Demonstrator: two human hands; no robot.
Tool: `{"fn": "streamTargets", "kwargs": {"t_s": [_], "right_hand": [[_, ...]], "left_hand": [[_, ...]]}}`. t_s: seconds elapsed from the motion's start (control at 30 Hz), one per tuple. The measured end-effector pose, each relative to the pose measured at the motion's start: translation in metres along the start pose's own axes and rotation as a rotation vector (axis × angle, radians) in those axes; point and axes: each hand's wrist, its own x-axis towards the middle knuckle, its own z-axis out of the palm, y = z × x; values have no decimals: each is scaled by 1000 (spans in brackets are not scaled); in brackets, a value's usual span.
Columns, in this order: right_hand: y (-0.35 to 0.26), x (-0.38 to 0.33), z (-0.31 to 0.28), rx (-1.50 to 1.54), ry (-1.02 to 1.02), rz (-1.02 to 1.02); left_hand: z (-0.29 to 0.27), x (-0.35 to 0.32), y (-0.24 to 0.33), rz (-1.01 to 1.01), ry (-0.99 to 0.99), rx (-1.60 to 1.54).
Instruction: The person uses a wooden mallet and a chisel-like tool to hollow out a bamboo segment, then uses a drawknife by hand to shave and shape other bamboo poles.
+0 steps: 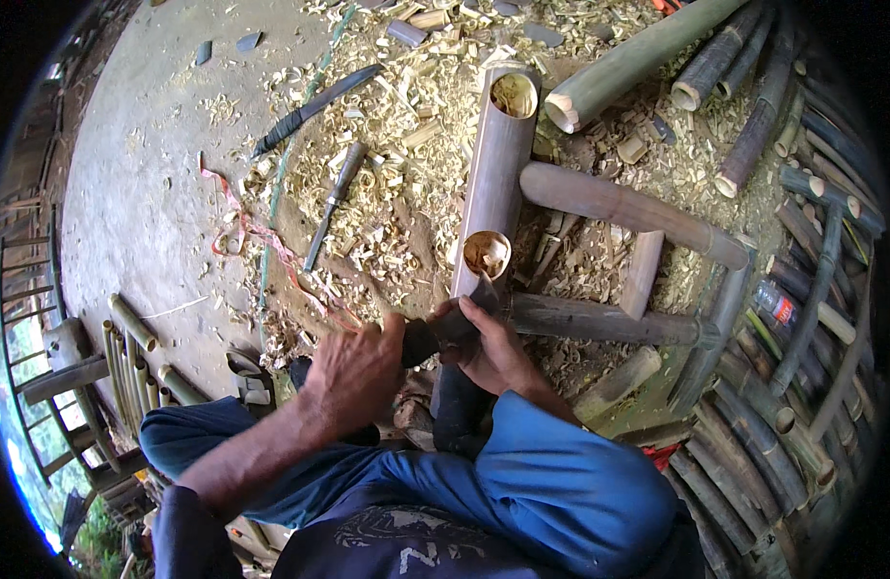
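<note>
My left hand point(353, 372) is closed around the dark handle of a broad, dark-bladed knife point(455, 326). My right hand point(493, 349) grips the blade part, with its thumb along the upper side. The knife's tip points at the lower of two round cut holes in a thick bamboo pole point(498, 159); whether it touches the rim I cannot tell. Two bamboo crossbars point(628, 207) join this pole to a thinner bent bamboo piece point(720, 318) on the right. My legs are folded below the pole's near end.
A wrapped-handle long knife point(315, 111) and a chisel point(334, 205) lie among shavings point(406, 145) left of the pole. A pink ribbon point(257, 232) trails beside them. Cut bamboo lengths point(648, 63) crowd the right, with a plastic bottle point(775, 305) among them. A bamboo rack point(25, 328) stands far left.
</note>
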Motion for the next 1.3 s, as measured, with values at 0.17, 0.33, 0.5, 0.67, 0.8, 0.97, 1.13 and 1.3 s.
{"fn": "streamTargets", "kwargs": {"t_s": [0.17, 0.33, 0.5, 0.67, 0.8, 0.97, 1.13, 1.3], "right_hand": [[5, 15, 6, 352, -115, 22], [-8, 7, 0, 297, -79, 14], [-30, -8, -7, -117, 123, 72], [-25, 1, -4, 119, -24, 62], [-8, 10, 0, 367, -77, 72], [-21, 4, -6, 201, 14, 56], [-51, -6, -10, -187, 94, 113], [-64, -8, -20, -370, 178, 104]], "left_hand": [[-86, 32, 19, 119, -119, 184], [-86, 49, 20, 134, -278, 39], [-1, 27, 20, 44, -139, -199], [-37, 33, 24, 71, -95, 92], [-87, 53, 30, 201, -233, 144], [-78, 61, 26, -30, -485, -143], [-22, 41, 38, -96, -406, -325], [38, 30, 74, -194, -109, -486]]}}
